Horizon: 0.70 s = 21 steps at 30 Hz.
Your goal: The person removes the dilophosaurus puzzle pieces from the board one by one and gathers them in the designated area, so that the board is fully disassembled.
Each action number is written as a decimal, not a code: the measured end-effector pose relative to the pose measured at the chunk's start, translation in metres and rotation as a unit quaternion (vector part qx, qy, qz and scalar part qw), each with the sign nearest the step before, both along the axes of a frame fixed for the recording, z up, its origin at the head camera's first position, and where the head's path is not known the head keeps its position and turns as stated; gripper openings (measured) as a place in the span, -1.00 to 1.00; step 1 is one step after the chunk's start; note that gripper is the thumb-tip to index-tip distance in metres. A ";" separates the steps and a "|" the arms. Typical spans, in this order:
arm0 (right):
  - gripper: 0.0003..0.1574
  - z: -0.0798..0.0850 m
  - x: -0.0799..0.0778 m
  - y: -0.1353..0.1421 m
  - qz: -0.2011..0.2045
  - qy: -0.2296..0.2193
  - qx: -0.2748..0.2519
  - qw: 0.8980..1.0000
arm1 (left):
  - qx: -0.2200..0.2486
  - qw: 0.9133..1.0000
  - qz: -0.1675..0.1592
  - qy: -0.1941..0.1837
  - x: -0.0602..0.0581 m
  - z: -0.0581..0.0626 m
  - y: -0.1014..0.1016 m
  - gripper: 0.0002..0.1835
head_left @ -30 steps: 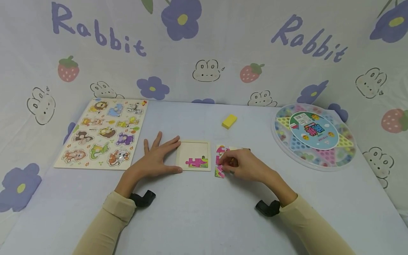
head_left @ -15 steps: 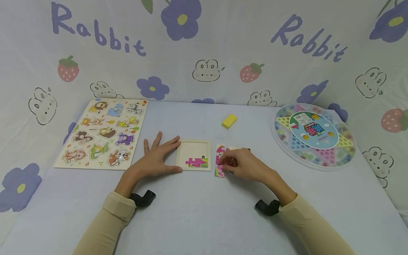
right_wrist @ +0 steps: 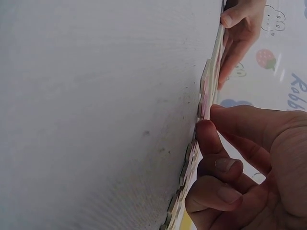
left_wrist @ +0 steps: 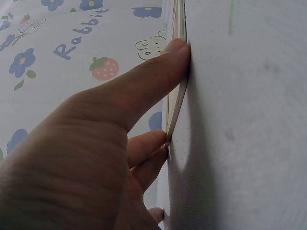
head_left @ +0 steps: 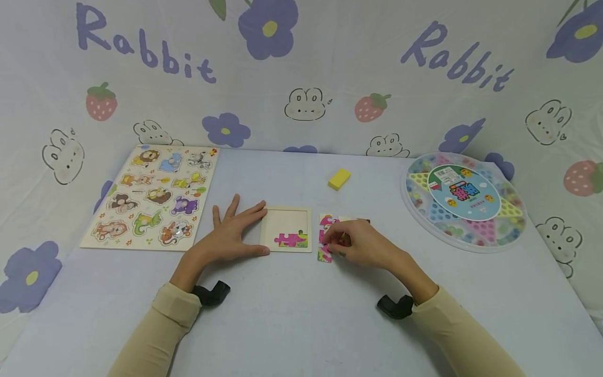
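My left hand [head_left: 228, 235] spreads its fingers at the left side of a small square wooden puzzle tray [head_left: 286, 208], thumb at the near corner and index finger at the far one. Pink and green puzzle pieces [head_left: 292, 240] lie in the tray's lower right part. Right of the tray, my right hand [head_left: 363, 243] pinches a pink puzzle piece [right_wrist: 205, 98] with thumb and index finger, its other fingers curled. A pink and green piece [head_left: 324, 255] shows below the fingertips and another pink piece [head_left: 325, 220] above them. My right hand hides much of the loose pieces.
An animal peg puzzle board [head_left: 151, 199] lies at the left. A round Chinese checkers board [head_left: 464, 201] lies at the right. Toward the back is a yellow block [head_left: 339, 179]. A printed cloth [head_left: 306, 63] hangs behind the table [head_left: 282, 314].
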State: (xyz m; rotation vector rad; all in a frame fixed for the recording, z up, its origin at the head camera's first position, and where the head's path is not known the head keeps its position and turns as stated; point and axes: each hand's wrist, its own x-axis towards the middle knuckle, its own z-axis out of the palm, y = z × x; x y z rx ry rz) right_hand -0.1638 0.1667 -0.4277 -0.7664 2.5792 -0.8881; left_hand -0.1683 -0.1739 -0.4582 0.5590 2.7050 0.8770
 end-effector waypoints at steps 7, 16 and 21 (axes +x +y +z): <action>-0.89 0.005 -0.003 -0.005 -0.003 0.002 -0.004 1.000 | -0.001 1.000 0.000 -0.001 -0.001 0.000 -0.001 0.06; -0.83 0.008 -0.011 -0.027 0.022 0.013 -0.020 0.999 | -0.001 1.000 -0.002 0.001 -0.002 -0.002 -0.001 0.07; -0.80 0.007 -0.017 -0.042 0.031 0.005 -0.014 0.999 | -0.002 1.000 -0.001 0.003 -0.001 -0.002 -0.001 0.07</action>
